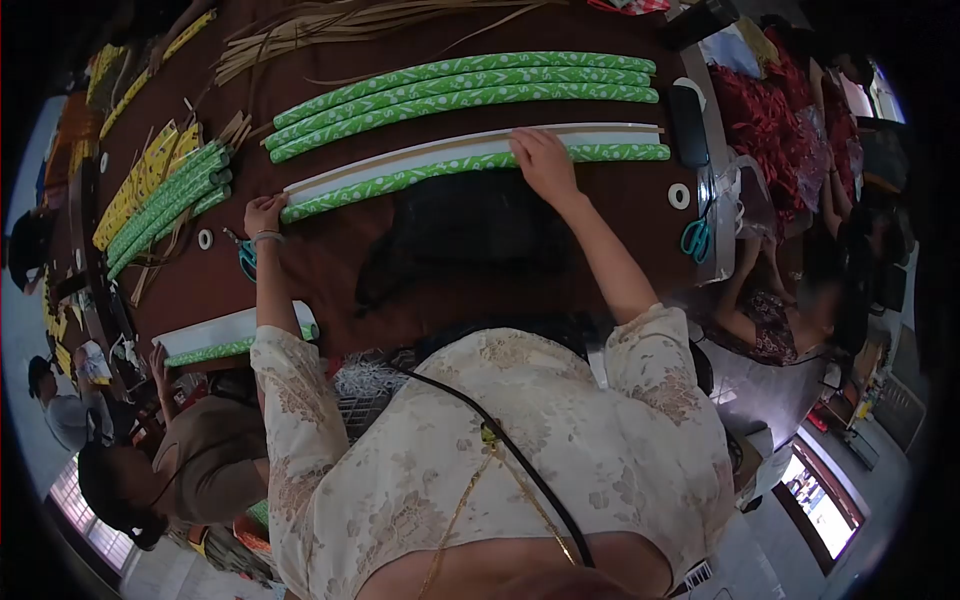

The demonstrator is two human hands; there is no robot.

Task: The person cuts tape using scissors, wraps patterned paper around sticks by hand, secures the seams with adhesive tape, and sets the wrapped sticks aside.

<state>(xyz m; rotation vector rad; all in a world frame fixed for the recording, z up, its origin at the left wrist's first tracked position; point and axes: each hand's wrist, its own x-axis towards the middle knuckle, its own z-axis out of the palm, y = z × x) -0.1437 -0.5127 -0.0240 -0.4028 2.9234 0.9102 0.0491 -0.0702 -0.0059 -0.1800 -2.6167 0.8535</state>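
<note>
My left hand (264, 216) is closed on the left end of the green patterned sheet (400, 182), which lies lengthwise on the brown table (620, 235) in front of me. My right hand (545, 162) rests on the same sheet, right of its middle, fingers bent together over the far edge; I cannot tell whether they clamp it or only press. The sheet's white face is up along the far side, with a narrow tan strip (610, 129) along it; the near side forms a green roll. Teal-handled scissors (247, 258) are just beside my left wrist, and a tape roll (205, 239) is near them. Beyond the sheet, three green rolls (640, 95) lie side by side, with loose tan strips (300, 40) farther off. A black case (688, 125) is near the sheet's right end. At lower left, a co-worker's hand (160, 362) touches another green-and-white sheet (225, 332).
</note>
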